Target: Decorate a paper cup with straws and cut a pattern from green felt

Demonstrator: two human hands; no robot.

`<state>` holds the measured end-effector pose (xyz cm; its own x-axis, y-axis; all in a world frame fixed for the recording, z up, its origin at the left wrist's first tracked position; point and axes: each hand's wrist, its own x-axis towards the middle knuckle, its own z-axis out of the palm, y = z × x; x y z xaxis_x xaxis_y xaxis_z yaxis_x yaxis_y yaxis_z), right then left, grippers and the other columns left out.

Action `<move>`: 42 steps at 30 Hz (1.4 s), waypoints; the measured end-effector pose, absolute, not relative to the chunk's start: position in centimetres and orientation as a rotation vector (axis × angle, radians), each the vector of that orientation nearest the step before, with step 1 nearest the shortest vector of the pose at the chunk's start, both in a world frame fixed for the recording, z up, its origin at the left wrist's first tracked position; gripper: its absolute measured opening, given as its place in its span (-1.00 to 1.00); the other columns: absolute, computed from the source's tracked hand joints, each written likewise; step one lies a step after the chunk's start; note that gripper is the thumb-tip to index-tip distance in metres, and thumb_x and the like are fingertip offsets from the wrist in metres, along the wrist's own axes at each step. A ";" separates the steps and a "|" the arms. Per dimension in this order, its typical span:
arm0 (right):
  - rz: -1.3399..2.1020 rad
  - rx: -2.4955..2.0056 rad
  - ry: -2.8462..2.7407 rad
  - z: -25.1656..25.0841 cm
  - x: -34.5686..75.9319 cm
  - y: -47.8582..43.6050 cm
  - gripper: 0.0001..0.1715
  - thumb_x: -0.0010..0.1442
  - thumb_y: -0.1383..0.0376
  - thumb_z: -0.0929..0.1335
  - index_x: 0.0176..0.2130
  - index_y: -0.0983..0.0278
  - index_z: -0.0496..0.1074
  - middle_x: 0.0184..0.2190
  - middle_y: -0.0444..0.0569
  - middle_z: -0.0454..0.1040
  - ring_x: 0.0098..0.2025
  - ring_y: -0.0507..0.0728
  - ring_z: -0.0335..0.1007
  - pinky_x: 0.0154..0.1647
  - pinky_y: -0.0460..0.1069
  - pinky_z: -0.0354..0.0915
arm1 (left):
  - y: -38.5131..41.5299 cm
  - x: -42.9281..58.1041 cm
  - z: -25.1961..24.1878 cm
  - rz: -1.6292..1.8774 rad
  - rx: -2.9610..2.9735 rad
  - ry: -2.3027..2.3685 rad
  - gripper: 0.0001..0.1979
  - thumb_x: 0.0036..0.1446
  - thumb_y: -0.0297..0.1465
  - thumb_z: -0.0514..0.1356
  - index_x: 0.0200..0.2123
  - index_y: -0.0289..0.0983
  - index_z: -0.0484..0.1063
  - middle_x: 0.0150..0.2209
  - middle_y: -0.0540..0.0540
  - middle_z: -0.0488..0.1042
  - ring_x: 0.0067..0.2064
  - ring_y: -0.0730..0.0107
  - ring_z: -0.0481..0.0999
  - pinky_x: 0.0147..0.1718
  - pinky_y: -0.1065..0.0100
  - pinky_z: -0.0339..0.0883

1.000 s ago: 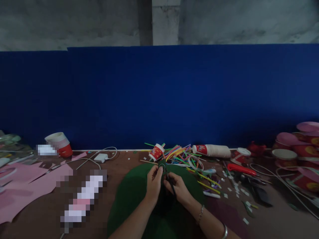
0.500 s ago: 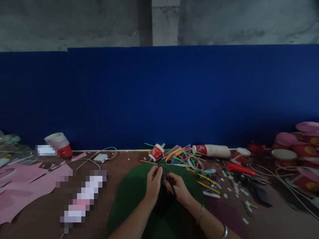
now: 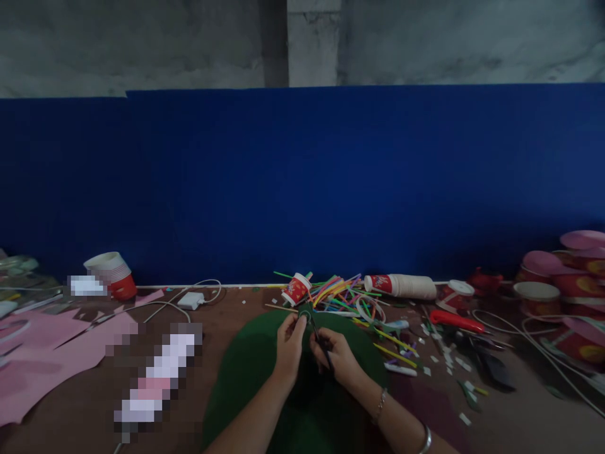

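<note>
Over a large dark green sheet, my left hand pinches a small dark green piece with a pale ring-shaped outline on it. Black-handled scissors are gripped in my right hand, their blades pointing up and left at the small piece. Whether the blades touch it is hard to make out in the dim light. Just beyond my hands lie a red patterned paper cup on its side and a thin wooden stick.
Colourful straws or strips lie heaped behind my hands. To the right are stacked paper cups, a red-handled tool, white scraps and cables. Pink sheets and a white adapter are on the left. A blue partition stands behind.
The blades of the scissors show more beside the small green piece, and my right hand has turned slightly. My left hand has shifted a little to the left.
</note>
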<state>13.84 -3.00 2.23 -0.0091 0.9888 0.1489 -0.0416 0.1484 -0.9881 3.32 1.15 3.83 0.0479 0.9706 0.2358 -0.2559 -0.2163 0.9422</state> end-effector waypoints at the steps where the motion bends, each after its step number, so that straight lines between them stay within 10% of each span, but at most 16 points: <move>1: 1.128 -1.061 -1.253 2.2 13.8 -3.0 -0.84 -0.05 0.29 0.35 -0.51 0.29 0.26 -0.69 -0.29 0.17 -0.72 -0.10 0.09 -0.73 -0.18 0.12 | 1.1 3.4 3.8 1.418 1.205 0.845 -0.73 -0.05 -0.22 0.24 -0.59 -0.30 0.36 -0.57 0.06 0.32 -0.46 0.47 0.29 -0.43 0.48 0.15; 42: 1.127 -1.074 -1.284 2.5 14.3 -2.9 -0.71 -0.04 0.15 0.39 -0.51 0.29 0.28 -0.73 -0.28 0.19 -0.73 -0.08 0.10 -0.73 -0.16 0.08 | 1.3 3.1 3.6 1.265 1.191 0.780 -0.73 -0.07 -0.20 0.26 -0.57 -0.29 0.40 -0.55 0.02 0.35 -0.44 0.43 0.31 -0.38 0.46 0.18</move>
